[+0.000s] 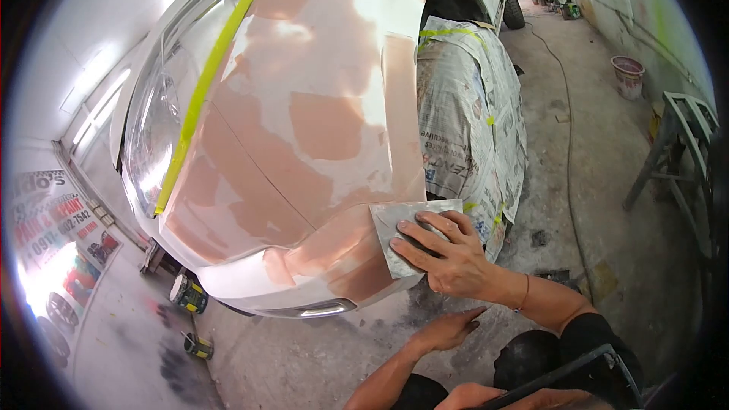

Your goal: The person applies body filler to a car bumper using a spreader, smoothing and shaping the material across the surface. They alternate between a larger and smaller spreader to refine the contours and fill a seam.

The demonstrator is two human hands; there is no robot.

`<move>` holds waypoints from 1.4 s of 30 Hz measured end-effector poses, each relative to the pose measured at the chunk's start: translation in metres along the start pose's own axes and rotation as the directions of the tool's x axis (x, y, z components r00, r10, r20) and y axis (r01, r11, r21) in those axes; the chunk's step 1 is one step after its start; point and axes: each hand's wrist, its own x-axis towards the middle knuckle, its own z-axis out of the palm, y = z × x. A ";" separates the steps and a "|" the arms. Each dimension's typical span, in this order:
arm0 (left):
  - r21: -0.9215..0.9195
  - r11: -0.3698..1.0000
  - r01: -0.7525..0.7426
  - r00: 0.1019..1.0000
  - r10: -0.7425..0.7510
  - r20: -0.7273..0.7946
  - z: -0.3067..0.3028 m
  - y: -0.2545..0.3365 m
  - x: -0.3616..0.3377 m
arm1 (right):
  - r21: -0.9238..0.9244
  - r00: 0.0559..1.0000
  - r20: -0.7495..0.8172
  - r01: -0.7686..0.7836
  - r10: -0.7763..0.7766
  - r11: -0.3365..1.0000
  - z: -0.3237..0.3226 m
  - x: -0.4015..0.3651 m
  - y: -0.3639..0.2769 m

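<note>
My right hand [454, 254] presses a grey sheet [389, 237] against the lower right corner of the car's body panel [357, 182], beside the wheel opening. Its fingers lie over the sheet, slightly spread. Below it, my left hand [448, 330] hangs above the floor, holding nothing, index finger stretched out and the others partly bent. The white panel carries reddish-brown patches [326, 125]. Yellow-green tape [205, 95] runs along the headlight [156, 118]. Printed sheeting [467, 114] covers the wheel and is fastened with tape.
A metal stand [683, 144] and a pinkish bucket [628, 77] are on the right. A dark cable [569, 129] runs along the floor. Two cans [188, 294] [199, 345] are at the lower left, near a wall with a printed banner [57, 220].
</note>
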 end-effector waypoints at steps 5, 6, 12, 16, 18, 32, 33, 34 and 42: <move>-0.022 0.999 0.027 0.999 -0.026 0.035 -0.001 0.001 -0.001 | 0.061 1.000 -0.011 -0.023 0.024 0.998 -0.003 0.001 -0.001; -0.017 1.000 0.002 1.000 -0.001 0.012 0.000 0.001 -0.002 | 0.062 1.000 0.001 -0.015 0.015 0.998 -0.005 0.001 0.000; -0.021 0.999 -0.025 1.000 0.024 -0.018 -0.003 0.003 -0.001 | 0.038 1.000 0.003 0.021 -0.021 0.999 -0.003 0.002 0.003; 0.012 0.998 -0.062 0.997 0.063 -0.044 0.000 0.000 -0.002 | 0.029 0.999 -0.032 0.010 -0.009 1.000 0.000 0.000 0.001; -0.003 0.998 -0.059 0.998 0.059 -0.038 0.003 -0.006 0.002 | 0.038 1.000 -0.027 -0.002 0.003 0.999 0.001 0.005 -0.002; 0.036 0.996 -0.083 0.995 0.084 -0.051 0.009 -0.011 0.003 | 0.079 0.999 -0.019 -0.032 0.034 0.996 -0.002 0.004 -0.007; -0.002 0.996 -0.093 0.994 0.093 -0.056 0.009 -0.012 0.004 | 0.084 0.999 -0.008 -0.033 0.034 0.996 -0.003 0.006 -0.006; -0.040 0.994 -0.103 0.993 0.100 -0.063 0.009 -0.012 0.004 | 0.091 0.999 0.002 -0.032 0.032 0.995 -0.003 0.008 -0.007; -0.015 1.000 -0.005 1.000 0.005 0.015 -0.001 0.001 0.000 | 0.084 1.000 0.020 -0.013 0.012 0.996 -0.009 0.005 -0.003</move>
